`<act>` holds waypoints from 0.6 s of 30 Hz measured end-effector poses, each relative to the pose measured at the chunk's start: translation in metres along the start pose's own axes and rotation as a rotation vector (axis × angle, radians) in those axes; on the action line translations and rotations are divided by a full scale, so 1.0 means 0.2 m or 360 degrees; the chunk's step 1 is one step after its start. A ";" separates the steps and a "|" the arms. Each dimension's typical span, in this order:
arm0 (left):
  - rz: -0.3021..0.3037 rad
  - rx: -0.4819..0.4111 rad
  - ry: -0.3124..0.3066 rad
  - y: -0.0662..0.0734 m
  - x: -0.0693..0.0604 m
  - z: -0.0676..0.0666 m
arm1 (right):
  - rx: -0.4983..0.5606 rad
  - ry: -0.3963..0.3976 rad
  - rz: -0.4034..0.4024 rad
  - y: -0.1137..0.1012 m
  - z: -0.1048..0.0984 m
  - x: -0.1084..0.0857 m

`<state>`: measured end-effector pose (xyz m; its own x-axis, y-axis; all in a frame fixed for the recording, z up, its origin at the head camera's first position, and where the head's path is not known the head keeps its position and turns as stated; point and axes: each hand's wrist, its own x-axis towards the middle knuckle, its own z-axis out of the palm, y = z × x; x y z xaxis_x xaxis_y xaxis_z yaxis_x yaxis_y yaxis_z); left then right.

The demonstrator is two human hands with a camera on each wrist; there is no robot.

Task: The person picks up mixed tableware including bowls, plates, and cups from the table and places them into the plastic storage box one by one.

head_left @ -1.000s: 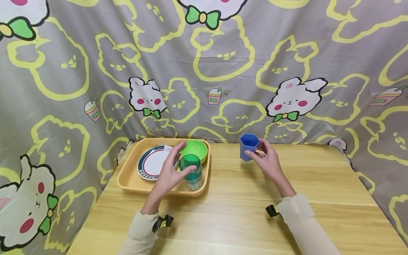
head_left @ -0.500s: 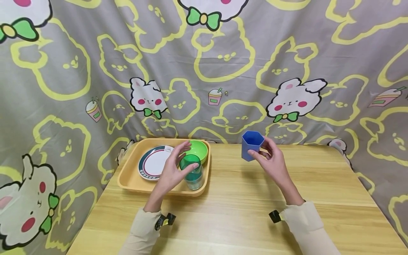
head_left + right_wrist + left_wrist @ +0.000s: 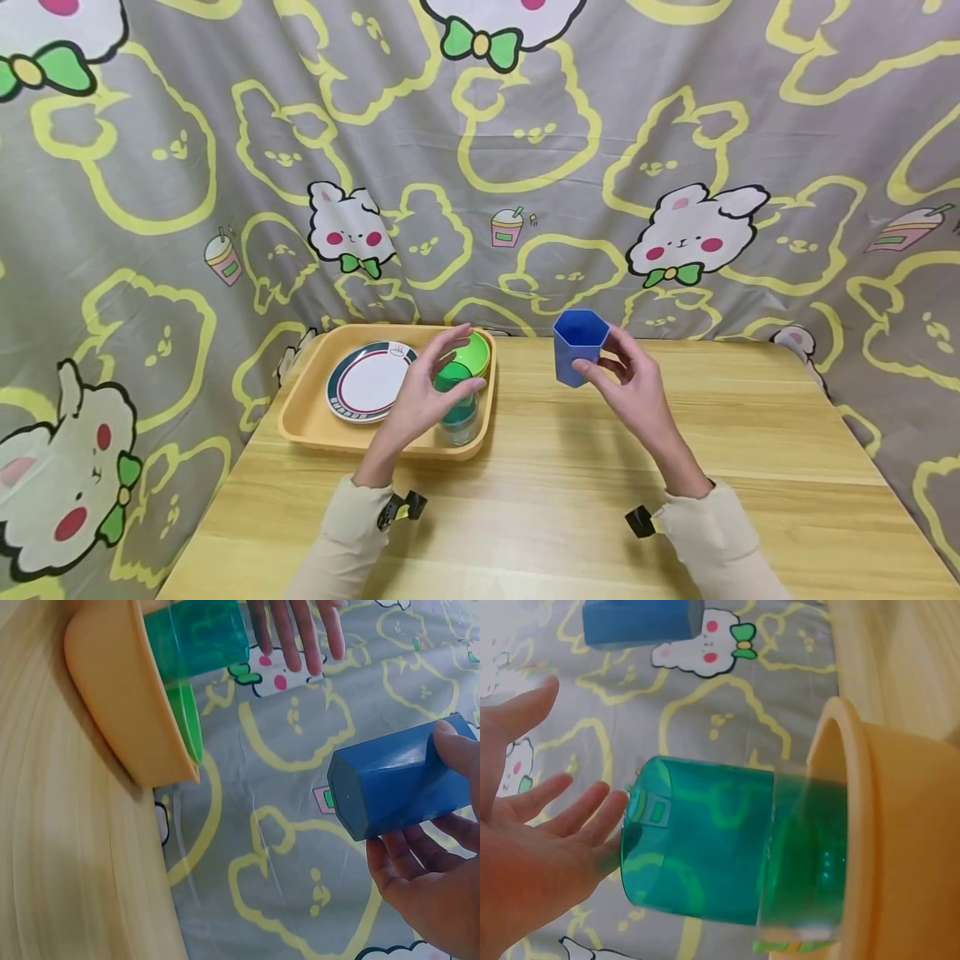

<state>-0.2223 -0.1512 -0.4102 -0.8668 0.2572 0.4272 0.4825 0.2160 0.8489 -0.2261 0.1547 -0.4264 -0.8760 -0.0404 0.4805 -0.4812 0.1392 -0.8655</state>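
A blue six-sided cup [image 3: 582, 350] is upright above the table, its mouth facing up. My right hand [image 3: 633, 392] grips it from the right, with the thumb on the near side and the fingers behind. My left hand [image 3: 420, 400] hovers over the tray's right part, thumb and fingers spread and holding nothing. Close to its fingertips stands a green see-through cup [image 3: 705, 840], nested in a clear cup [image 3: 460, 429]. Whether those fingers touch the green rim I cannot tell. In the right wrist view the blue cup's base [image 3: 346, 796] shows well off the table.
The yellow-orange tray [image 3: 300, 417] sits at the table's back left. It also holds a white plate [image 3: 367, 379] with a dark green rim and green bowls [image 3: 477, 354] behind the cups. A patterned curtain [image 3: 540, 167] hangs along the back edge of the wooden table [image 3: 540, 500].
My right hand first shifts slightly right, then back left toward the tray with the blue cup. My left hand has moved a little right, over the green cup.
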 end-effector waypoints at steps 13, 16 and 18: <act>0.0071 -0.0105 -0.0125 0.03 0.07 0.06 | 0.0062 -0.0033 -0.0042 -0.02 0.06 -0.02; 0.0077 -0.0188 -0.0165 0.05 0.08 0.08 | 0.0072 -0.0047 -0.0049 -0.03 0.07 -0.03; 0.0068 -0.0229 -0.0193 0.06 0.09 0.09 | 0.0074 -0.0058 -0.0050 -0.03 0.08 -0.04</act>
<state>-0.2292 -0.1268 -0.3977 -0.8202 0.3770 0.4303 0.4878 0.0677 0.8703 -0.2175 0.1389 -0.4266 -0.8606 -0.0803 0.5030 -0.5088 0.0914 -0.8560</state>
